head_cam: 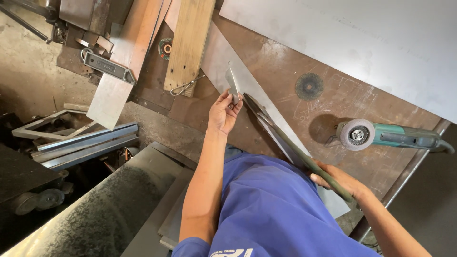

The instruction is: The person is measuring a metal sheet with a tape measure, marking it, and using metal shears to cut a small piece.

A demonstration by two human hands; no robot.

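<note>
On the rusty steel desk [285, 71] lies a long grey metal sheet strip [216, 57], its edge between the blades of large tin snips [281, 135]. Beside it rests a green angle grinder [395, 135], with a worn grinding disc [309, 86] nearby. Right hand [335, 181] fingers wrap the snips' handle; left hand [223, 113] fingers pinch a small cut metal piece [232, 85].

I see bright, even daylight on the worktop [285, 71]; left of my fingers [223, 97] it's dim; edges bend slightly.
</note>
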